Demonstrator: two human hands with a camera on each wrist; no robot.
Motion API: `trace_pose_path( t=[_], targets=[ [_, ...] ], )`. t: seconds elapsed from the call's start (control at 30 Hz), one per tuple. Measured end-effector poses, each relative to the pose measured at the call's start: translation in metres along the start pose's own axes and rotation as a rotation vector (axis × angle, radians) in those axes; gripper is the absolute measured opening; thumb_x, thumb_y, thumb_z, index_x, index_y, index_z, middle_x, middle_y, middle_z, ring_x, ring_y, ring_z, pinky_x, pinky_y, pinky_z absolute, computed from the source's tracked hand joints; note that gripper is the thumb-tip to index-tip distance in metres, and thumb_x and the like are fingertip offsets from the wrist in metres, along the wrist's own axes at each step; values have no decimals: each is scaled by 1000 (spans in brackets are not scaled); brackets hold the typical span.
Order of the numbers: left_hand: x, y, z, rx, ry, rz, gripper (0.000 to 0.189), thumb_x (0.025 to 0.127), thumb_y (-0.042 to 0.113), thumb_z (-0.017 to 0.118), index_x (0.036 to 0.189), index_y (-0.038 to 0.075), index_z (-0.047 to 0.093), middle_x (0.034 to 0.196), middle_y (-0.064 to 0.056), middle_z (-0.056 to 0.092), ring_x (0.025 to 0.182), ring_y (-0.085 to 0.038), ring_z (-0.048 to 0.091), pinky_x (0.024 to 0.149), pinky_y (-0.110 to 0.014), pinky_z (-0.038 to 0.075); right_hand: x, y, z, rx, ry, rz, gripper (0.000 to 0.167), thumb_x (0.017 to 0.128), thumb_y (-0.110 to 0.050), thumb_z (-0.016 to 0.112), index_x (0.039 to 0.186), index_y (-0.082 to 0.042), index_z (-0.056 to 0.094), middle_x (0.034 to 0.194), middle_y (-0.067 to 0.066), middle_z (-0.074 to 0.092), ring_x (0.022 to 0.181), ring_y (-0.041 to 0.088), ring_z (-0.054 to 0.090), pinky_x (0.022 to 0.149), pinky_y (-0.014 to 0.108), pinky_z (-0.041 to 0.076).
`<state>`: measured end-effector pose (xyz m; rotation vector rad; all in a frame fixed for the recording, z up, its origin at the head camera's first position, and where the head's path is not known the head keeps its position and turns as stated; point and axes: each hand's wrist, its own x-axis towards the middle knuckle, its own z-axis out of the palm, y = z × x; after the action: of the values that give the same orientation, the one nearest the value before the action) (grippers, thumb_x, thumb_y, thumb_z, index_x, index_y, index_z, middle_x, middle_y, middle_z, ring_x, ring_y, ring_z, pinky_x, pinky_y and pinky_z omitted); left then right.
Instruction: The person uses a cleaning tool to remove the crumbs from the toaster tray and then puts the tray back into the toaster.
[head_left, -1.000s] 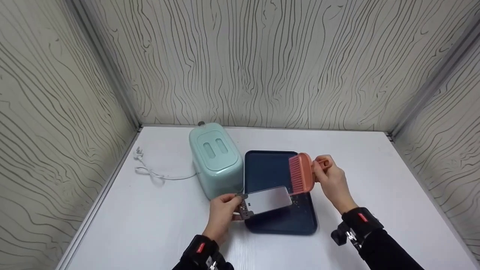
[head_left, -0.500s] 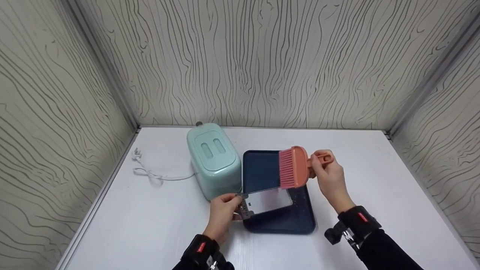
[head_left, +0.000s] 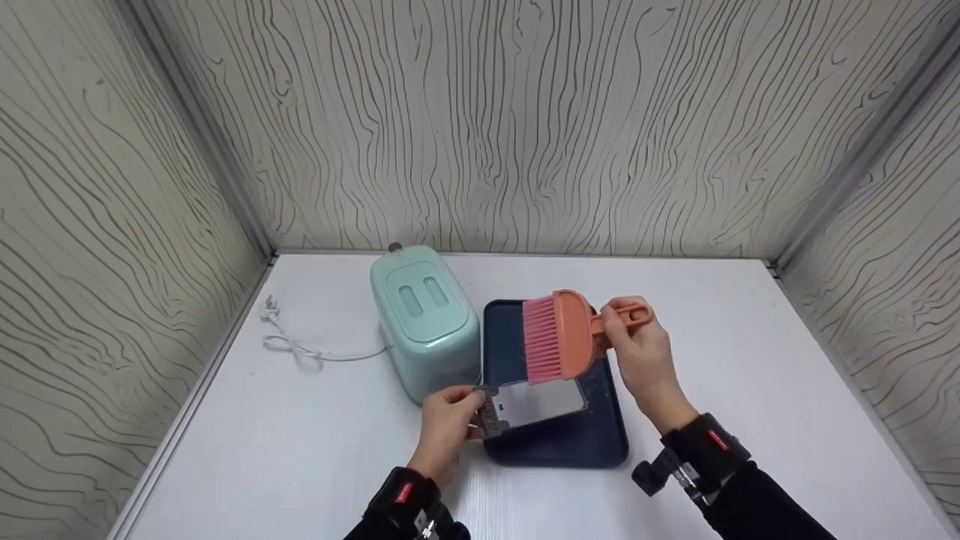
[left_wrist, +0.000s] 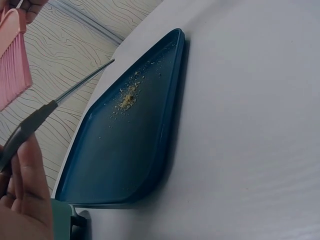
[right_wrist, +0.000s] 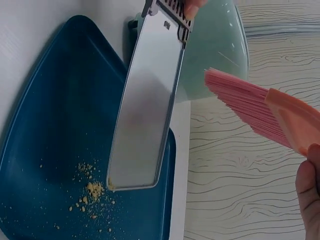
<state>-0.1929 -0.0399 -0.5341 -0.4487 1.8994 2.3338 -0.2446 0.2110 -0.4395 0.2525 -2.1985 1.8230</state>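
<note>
My left hand pinches the grey end of a flat metal crumb tray, which is held over the dark blue serving tray. In the right wrist view the crumb tray slants downward, with a few crumbs at its lower corner. A small heap of yellowish crumbs lies on the blue tray below that end. My right hand grips the handle of an orange brush with pink bristles. The bristles hang in the air beside the crumb tray, apart from it in the right wrist view.
A mint-green toaster with a lid over its top stands left of the blue tray, close against it. Its white cord runs left to a plug. Patterned panels wall the white table at the back and sides.
My right hand has moved the brush leftward, from beyond the crumb tray's far end to above its middle. The left hand and the crumb tray have stayed nearly in place.
</note>
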Motion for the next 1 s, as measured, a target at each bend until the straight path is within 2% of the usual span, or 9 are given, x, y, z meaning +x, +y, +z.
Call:
trace_pose_path(
  t=[0.2, 0.47, 0.7, 1.0],
  targets=[
    [3, -2, -1, 6, -10, 12, 24, 91, 9, 66, 107, -7, 71, 81, -7, 69, 63, -14, 64, 55, -29, 60, -6, -5, 14, 87, -67, 26, 22, 106, -14, 56, 117, 5, 53, 85, 12, 63, 69, 14, 63, 61, 27, 57],
    [-1, 1, -1, 0, -18, 30, 22, 89, 10, 66, 103, -6, 72, 79, -6, 69, 63, -13, 65, 54, -28, 60, -13, -5, 30, 138, -147, 57, 20, 106, -13, 56, 113, 5, 52, 86, 14, 65, 66, 15, 64, 59, 29, 58],
    [-2, 3, 0, -12, -27, 25, 21, 89, 12, 67, 102, -5, 73, 79, -7, 69, 62, -13, 65, 54, -27, 59, -16, 2, 35, 161, -200, 74, 19, 106, -13, 56, 114, 4, 53, 85, 14, 65, 65, 15, 63, 58, 29, 58],
    [-1, 1, 0, 0, -13, 21, 24, 90, 12, 67, 105, -5, 72, 80, -5, 68, 62, -12, 62, 53, -25, 57, -17, 13, 33, 119, -192, 68, 19, 106, -12, 56, 111, 6, 54, 81, 13, 65, 61, 15, 62, 54, 29, 57]
  ],
)
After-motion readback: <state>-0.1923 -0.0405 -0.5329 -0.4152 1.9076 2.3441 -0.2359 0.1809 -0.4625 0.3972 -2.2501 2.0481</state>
